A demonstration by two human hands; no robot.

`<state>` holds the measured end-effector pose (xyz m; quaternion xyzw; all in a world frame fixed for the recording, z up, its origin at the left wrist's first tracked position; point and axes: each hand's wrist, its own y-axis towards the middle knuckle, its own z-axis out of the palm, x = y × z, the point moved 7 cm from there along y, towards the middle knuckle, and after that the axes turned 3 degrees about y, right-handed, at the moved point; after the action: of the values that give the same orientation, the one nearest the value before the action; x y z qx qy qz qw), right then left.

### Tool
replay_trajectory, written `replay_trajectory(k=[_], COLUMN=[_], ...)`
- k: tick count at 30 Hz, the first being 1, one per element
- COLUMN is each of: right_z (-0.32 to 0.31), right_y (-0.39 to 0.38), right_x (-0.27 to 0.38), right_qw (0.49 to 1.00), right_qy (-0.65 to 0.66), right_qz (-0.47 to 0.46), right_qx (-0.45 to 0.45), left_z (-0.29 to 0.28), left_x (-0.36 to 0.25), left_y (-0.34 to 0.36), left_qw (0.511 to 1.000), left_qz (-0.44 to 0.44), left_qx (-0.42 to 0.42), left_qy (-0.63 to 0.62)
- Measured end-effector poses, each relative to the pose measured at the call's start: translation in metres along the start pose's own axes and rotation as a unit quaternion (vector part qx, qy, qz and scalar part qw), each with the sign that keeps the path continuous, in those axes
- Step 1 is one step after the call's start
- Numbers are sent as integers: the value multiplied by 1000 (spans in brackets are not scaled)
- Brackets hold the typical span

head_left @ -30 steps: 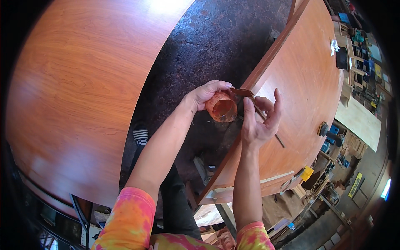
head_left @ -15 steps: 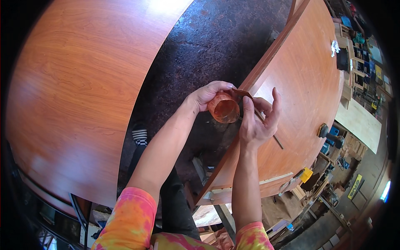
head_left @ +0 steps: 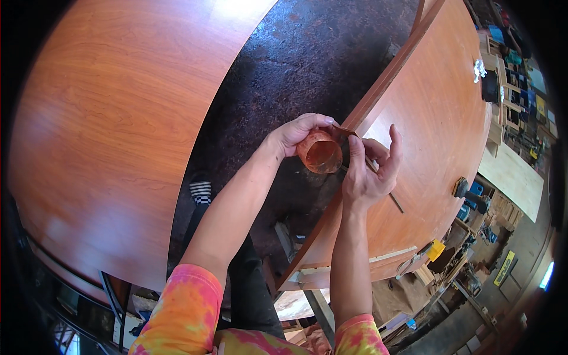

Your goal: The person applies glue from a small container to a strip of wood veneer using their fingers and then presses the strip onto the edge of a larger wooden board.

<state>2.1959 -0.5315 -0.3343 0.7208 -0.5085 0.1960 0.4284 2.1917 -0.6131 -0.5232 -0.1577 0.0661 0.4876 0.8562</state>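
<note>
The roll of reddish-brown edge banding (head_left: 319, 152) sits above the near edge of the right wooden panel (head_left: 438, 136), gripped closed in the left hand (head_left: 296, 131). Its free strip end (head_left: 349, 131) runs to the right hand (head_left: 370, 171), whose forefinger and thumb appear to pinch it, though the contact is partly hidden. For a clean result, the strip should stay taut and aligned with the panel edge (head_left: 378, 97), with the roll close to the work. A striped sock (head_left: 200, 192) shows on the dark floor (head_left: 307, 53) below.

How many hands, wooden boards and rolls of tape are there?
Hands: 2, the left hand and the right hand
Big wooden boards: 2, the left board and the right board
Rolls of orange-brown tape: 1
Total: 5
</note>
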Motion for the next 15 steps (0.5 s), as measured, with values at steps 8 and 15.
replay_trajectory(k=[8,15], right_z=[0,0], right_y=[-1,-1], right_x=[-1,1], right_qw=[1000,999], right_qy=[-24,-35], right_qz=[-1,-8], right_qx=[1,-8], left_z=[-2,16], left_x=[0,1], left_y=[-3,-16], left_qw=[1000,997], left_qz=[-4,43], left_qx=[-3,37], left_qy=[5,58])
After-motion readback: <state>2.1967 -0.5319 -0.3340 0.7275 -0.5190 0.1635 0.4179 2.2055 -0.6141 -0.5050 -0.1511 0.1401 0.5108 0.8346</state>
